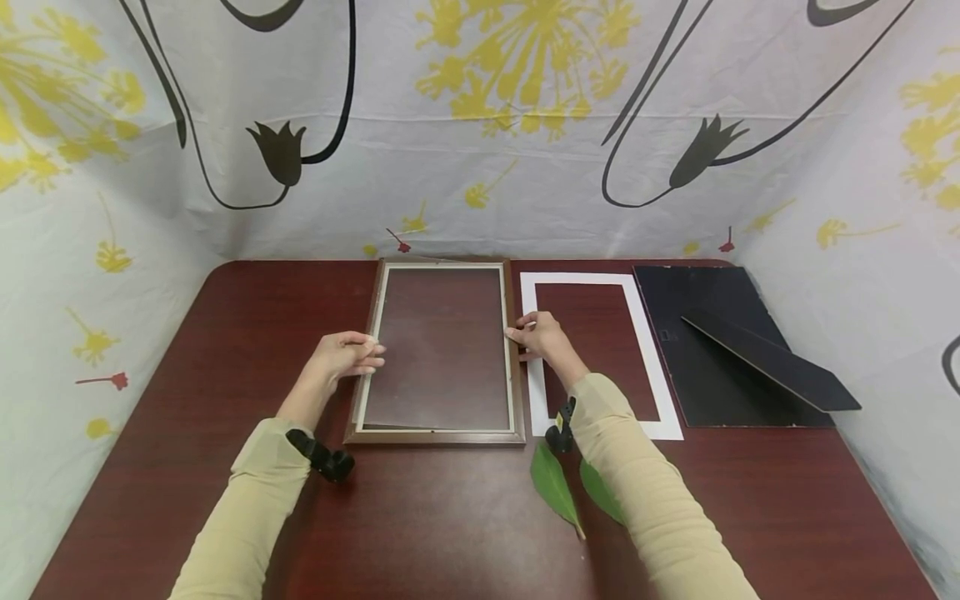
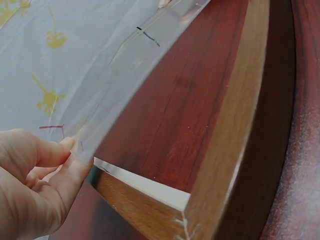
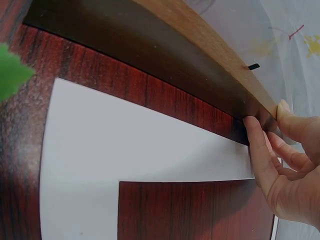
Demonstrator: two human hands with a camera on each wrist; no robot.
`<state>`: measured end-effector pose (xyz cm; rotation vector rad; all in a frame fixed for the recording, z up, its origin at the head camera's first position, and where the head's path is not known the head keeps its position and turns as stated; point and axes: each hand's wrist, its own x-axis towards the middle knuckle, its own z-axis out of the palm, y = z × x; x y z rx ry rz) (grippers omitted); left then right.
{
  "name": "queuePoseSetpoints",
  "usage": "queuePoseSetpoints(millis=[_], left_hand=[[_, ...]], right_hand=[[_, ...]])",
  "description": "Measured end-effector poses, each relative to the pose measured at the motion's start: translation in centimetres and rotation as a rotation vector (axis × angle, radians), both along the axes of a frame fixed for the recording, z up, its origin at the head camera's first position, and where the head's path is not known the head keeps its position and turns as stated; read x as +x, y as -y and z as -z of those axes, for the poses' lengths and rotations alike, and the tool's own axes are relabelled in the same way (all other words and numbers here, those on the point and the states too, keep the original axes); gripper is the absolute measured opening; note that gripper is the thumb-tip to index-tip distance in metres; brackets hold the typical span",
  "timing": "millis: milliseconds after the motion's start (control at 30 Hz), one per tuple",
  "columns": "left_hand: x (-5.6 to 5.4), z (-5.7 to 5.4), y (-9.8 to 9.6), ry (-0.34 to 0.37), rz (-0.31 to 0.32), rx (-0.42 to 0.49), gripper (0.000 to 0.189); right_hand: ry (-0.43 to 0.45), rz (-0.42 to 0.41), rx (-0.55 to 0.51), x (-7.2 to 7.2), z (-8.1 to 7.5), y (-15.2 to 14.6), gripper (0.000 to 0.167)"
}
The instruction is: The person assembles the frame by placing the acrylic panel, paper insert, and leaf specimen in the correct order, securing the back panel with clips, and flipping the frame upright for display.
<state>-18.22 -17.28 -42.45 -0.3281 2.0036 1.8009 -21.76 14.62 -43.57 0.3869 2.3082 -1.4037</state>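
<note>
Left hand point(image 1: 341, 357) pinches raised edge of clear sheet point(image 2: 127, 77) over wooden picture frame point(image 1: 435, 437) on dark-red table point(image 1: 420, 533). Right hand point(image 1: 546, 340) grips frame's right side. White mat point(image 1: 647, 342) just beside, then black easel back point(image 1: 716, 375).

No readable text, label, brand, number or sign in any view. Backdrop cloth point(image 1: 480, 187): printed flowers, stems; lettering none. Clear sheet point(image 2: 117, 100), wooden frame point(image 1: 435, 438), white mat point(image 1: 648, 350), black backing board point(image 1: 720, 387): nothing legible on surfaces shown.
</note>
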Motion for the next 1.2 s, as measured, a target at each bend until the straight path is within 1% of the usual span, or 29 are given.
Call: queuePoseSetpoints(millis=[100,400,600,900,1100,1167,1200], left_hand=[[0.08,0.05,-0.12,-0.002,-0.004,-0.010,0.039],[0.12,-0.09,-0.35,-0.003,0.014,-0.060,0.038],[0.17,-0.36,-0.42,-0.001,0.015,-0.054,0.039],[0.08,-0.28,-0.37,-0.005,0.015,-0.054,0.038],[0.03,0.16,-0.30,-0.027,0.009,-0.108,0.036],[0.03,0.30,-0.27,-0.060,0.016,-0.171,0.035],[0.04,0.32,-0.28,-0.082,0.025,-0.222,0.034]], right_hand=[[0.000,-0.001,0.000,0.00,0.02,0.00,0.045],[-0.018,-0.004,0.005,0.11,-0.20,0.08,0.044],[-0.012,-0.004,0.000,0.07,-0.28,0.03,0.044],[-0.015,-0.005,0.007,0.02,-0.15,-0.04,0.043],[-0.009,-0.006,0.007,0.05,-0.10,-0.01,0.044],[-0.009,-0.005,0.008,0.04,-0.04,0.01,0.043],[-0.008,-0.003,0.009,0.03,-0.03,0.03,0.043]])
